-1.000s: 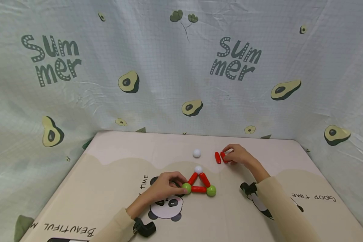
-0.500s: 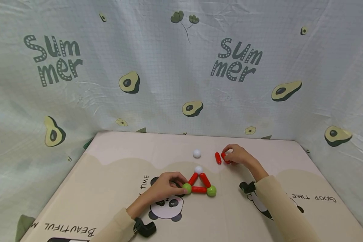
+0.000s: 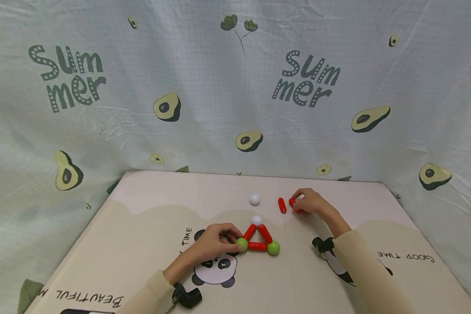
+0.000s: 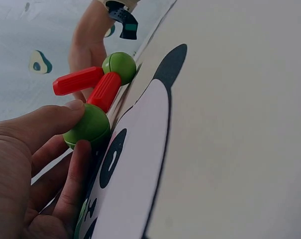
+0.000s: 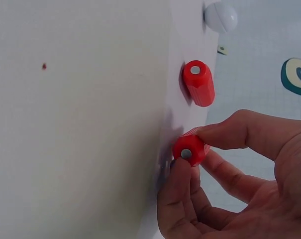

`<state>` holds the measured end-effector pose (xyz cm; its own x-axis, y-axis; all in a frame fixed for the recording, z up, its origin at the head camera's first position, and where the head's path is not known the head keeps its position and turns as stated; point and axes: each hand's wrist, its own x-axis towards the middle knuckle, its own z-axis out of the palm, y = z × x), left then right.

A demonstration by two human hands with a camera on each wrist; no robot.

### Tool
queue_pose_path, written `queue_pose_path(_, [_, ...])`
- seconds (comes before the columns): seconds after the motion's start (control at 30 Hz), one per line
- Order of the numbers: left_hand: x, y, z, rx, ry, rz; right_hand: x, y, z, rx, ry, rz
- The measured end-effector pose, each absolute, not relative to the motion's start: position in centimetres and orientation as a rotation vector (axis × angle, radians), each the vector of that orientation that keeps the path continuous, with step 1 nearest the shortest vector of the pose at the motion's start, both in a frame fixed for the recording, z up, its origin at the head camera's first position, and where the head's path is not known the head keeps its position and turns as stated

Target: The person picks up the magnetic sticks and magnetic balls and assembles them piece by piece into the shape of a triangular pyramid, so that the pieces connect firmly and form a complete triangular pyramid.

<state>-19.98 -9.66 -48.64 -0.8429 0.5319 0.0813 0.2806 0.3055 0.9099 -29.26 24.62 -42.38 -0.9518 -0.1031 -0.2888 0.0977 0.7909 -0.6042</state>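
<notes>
On the table lies a triangle made of three red magnetic rods (image 3: 257, 246), two green balls (image 3: 273, 248) and a white ball (image 3: 257, 221) at its far corner. My left hand (image 3: 216, 240) pinches the near-left green ball (image 4: 88, 124) between thumb and fingers. Farther back on the right, my right hand (image 3: 310, 203) grips a loose red magnetic rod (image 5: 189, 149); its grey end disc faces the right wrist camera. Beside that hand lies another red rod (image 3: 282, 205), apart from it. The held rod is partly hidden by the fingers.
A loose white ball (image 3: 254, 199) sits behind the triangle, left of the loose rods. The table mat (image 3: 141, 244) bears printed pandas and lettering. A patterned cloth (image 3: 204, 87) hangs behind the table's far edge.
My right hand has drawn its red rod slightly to the right, widening the gap to the other loose rod. My left hand and the triangle have stayed put.
</notes>
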Motion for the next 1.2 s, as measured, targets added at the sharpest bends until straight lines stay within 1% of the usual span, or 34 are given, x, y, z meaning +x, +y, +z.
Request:
queue_pose_path(0.23, [-19.8, -9.8, -48.5, 0.742, 2.348, 1.546, -28.9, 24.8, -41.9, 0.011, 2.651, -0.993])
queue_pose_path(0.73, [-19.7, -10.0, -48.4, 0.742, 2.336, 1.553, -27.1, 23.2, -40.0, -0.150, 2.683, -1.133])
queue_pose_path(1.03, [-19.5, -10.0, -48.3, 0.758, 2.336, 1.551, -26.2, 21.6, -39.7, -0.365, 2.691, -1.186])
queue_pose_path(1.2, [-19.5, -10.0, -48.3, 0.757, 2.329, 1.553, -25.8, 20.6, -39.6, -0.433, 2.677, -1.218])
